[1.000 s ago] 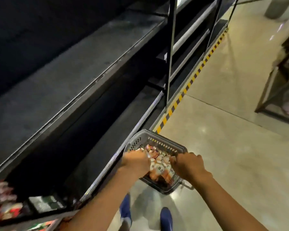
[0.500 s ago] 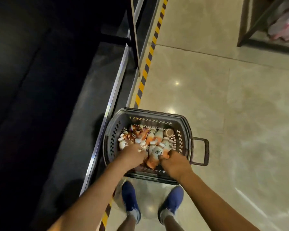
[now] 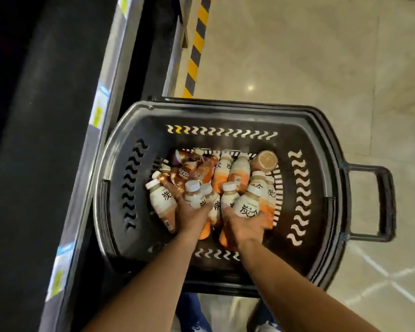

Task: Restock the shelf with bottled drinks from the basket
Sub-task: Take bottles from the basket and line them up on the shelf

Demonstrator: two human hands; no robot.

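Note:
A black plastic basket (image 3: 304,178) stands on the floor below me, holding several small bottled drinks (image 3: 237,171) with white caps and orange-and-white labels. Both my hands are down inside it. My left hand (image 3: 192,215) is closed around two bottles (image 3: 197,196) whose caps point away from me. My right hand (image 3: 243,226) grips another bottle (image 3: 248,204) with black characters on its label. The dark shelf (image 3: 58,140) runs along the left, its board bare where I can see it.
The shelf's metal front rail (image 3: 98,130) carries price tags. A yellow-and-black hazard strip (image 3: 197,49) lies on the beige tiled floor (image 3: 297,56). The basket's handle (image 3: 379,202) sticks out to the right. My blue shoes (image 3: 192,315) show under the basket's near rim.
My view has tilted down from the shelves to straight over the basket. Both hands have sunk deeper among the bottles and closed on them.

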